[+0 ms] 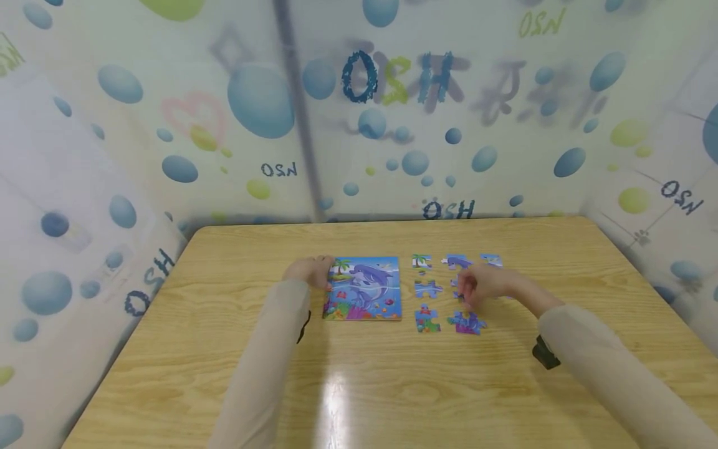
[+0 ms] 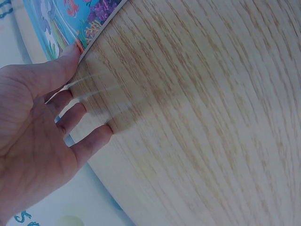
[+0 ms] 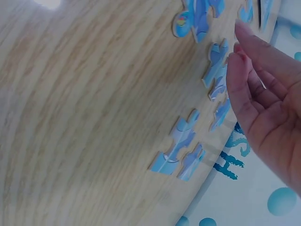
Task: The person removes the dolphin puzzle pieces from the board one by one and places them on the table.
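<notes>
On the table lies a square dolphin picture board [image 1: 364, 290] with blue sea, a palm tree and coral. My left hand [image 1: 310, 270] holds it at its left edge; in the left wrist view the thumb [image 2: 70, 59] overlaps the picture's border and the other fingers spread beside it. Right of the board, several loose jigsaw pieces lie apart in rough rows. My right hand [image 1: 483, 284] hovers among them, fingers loosely bent, with nothing showing between thumb and fingertips. Below it sits a purple coral piece [image 1: 467, 323]; the hand covers part of the middle row.
A palm tree piece [image 1: 422, 261], a blue wave piece [image 1: 429, 289] and a coral piece [image 1: 427, 319] line the pieces' left side. A sky piece [image 1: 491, 259] lies at the back right. Patterned cloth [image 1: 381, 143] hangs behind the wooden table [image 1: 387, 386].
</notes>
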{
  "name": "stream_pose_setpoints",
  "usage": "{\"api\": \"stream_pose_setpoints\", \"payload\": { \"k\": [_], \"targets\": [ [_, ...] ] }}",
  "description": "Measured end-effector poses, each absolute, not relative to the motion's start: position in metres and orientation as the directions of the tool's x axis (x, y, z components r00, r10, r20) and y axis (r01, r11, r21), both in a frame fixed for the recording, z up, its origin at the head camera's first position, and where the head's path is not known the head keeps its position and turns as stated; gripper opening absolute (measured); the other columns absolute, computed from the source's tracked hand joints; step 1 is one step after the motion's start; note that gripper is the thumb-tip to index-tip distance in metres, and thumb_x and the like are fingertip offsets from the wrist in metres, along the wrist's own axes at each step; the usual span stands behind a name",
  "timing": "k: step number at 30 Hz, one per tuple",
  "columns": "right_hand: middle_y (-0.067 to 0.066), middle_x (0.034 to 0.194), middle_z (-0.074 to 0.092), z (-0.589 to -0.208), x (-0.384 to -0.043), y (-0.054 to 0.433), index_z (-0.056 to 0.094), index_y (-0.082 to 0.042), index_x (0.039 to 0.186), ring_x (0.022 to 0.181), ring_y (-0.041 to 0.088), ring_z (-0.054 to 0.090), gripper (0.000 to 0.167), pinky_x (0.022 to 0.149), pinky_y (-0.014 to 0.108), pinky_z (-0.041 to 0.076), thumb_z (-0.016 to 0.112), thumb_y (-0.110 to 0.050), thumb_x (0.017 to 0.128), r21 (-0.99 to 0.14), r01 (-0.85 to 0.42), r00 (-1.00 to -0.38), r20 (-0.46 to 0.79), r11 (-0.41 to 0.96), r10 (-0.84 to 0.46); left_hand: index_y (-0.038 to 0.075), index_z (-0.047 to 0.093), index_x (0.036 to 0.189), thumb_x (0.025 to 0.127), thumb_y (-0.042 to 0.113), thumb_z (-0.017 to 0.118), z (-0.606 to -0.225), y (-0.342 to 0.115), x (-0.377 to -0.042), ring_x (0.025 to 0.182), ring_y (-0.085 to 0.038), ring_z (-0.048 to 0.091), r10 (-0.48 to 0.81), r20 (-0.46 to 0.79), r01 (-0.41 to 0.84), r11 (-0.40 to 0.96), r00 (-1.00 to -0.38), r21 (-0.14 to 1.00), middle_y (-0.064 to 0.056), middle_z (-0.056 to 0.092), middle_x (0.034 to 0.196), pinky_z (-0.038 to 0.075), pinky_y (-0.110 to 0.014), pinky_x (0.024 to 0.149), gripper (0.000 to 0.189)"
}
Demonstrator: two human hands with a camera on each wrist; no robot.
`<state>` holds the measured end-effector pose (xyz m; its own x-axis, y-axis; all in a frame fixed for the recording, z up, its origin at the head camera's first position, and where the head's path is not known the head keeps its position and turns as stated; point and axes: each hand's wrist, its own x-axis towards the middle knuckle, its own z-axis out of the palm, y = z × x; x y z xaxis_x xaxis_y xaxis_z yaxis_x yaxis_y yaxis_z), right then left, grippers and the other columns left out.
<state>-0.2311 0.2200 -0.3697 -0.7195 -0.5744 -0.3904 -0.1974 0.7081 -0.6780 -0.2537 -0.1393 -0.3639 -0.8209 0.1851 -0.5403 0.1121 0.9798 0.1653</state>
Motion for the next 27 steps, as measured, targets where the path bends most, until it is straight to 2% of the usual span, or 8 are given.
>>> {"api": "stream_pose_setpoints", "payload": {
  "k": [3, 9, 13, 17, 20, 27],
  "targets": [
    [0.004, 0.076, 0.054, -0.367, -0.234, 0.217, 0.056, 0.005, 0.093, 0.068, 0.013, 0.050, 0.023, 0.061, 0.025, 0.046, 0.069, -0.002, 0.076, -0.700, -0.201, -0.731, -0.358, 0.685, -0.581, 0.011, 0.023, 0.144, 0.090, 0.025, 0.057, -0.363, -0.140, -0.253, 0.138, -0.031, 0.023, 0.185, -0.541, 0.116, 0.980, -0.821, 0.160, -0.014, 0.026, 0.150, 0.023, -0.046, 0.113, 0.066],
    [0.009, 0.086, 0.059, -0.372, -0.240, 0.206, 0.053, 0.006, 0.108, 0.075, 0.015, 0.056, 0.031, 0.068, 0.027, 0.050, 0.065, -0.007, 0.082, -0.701, -0.226, -0.777, -0.288, 0.676, -0.559, 0.011, 0.023, 0.145, 0.091, 0.025, 0.056, -0.362, -0.140, -0.252, 0.139, -0.031, 0.022, 0.198, -0.538, 0.129, 0.978, -0.819, 0.164, -0.013, 0.025, 0.150, 0.022, -0.046, 0.113, 0.065],
    [0.015, 0.102, 0.061, -0.374, -0.243, 0.195, 0.053, 0.003, 0.116, 0.093, 0.026, 0.061, 0.038, 0.081, 0.034, 0.053, 0.066, -0.011, 0.083, -0.699, -0.256, -0.797, -0.239, 0.668, -0.555, 0.010, 0.023, 0.144, 0.090, 0.025, 0.056, -0.362, -0.140, -0.251, 0.138, -0.031, 0.024, 0.197, -0.530, 0.133, 0.979, -0.824, 0.158, -0.014, 0.027, 0.149, 0.023, -0.046, 0.113, 0.065],
    [0.022, 0.123, 0.054, -0.371, -0.245, 0.180, 0.048, 0.002, 0.125, 0.115, 0.039, 0.051, 0.046, 0.095, 0.044, 0.046, 0.065, -0.012, 0.084, -0.716, -0.282, -0.766, -0.232, 0.639, -0.599, 0.010, 0.025, 0.143, 0.090, 0.025, 0.057, -0.363, -0.140, -0.252, 0.138, -0.030, 0.025, 0.199, -0.525, 0.138, 0.978, -0.827, 0.153, -0.014, 0.029, 0.149, 0.025, -0.045, 0.112, 0.064],
    [0.023, 0.131, 0.049, -0.368, -0.246, 0.167, 0.045, 0.001, 0.130, 0.122, 0.042, 0.044, 0.051, 0.098, 0.048, 0.043, 0.064, -0.012, 0.085, -0.721, -0.293, -0.741, -0.243, 0.627, -0.626, 0.010, 0.026, 0.143, 0.090, 0.025, 0.058, -0.364, -0.140, -0.252, 0.138, -0.030, 0.026, 0.206, -0.525, 0.145, 0.977, -0.826, 0.155, -0.014, 0.029, 0.148, 0.025, -0.045, 0.112, 0.064],
    [0.020, 0.127, 0.051, -0.365, -0.247, 0.135, 0.047, 0.000, 0.127, 0.120, 0.038, 0.045, 0.051, 0.099, 0.047, 0.042, 0.067, -0.015, 0.083, -0.701, -0.327, -0.698, -0.274, 0.634, -0.662, 0.011, 0.026, 0.143, 0.090, 0.025, 0.058, -0.364, -0.140, -0.253, 0.138, -0.030, 0.025, 0.194, -0.524, 0.124, 0.978, -0.829, 0.166, -0.013, 0.028, 0.149, 0.024, -0.046, 0.113, 0.064]
  ]
}}
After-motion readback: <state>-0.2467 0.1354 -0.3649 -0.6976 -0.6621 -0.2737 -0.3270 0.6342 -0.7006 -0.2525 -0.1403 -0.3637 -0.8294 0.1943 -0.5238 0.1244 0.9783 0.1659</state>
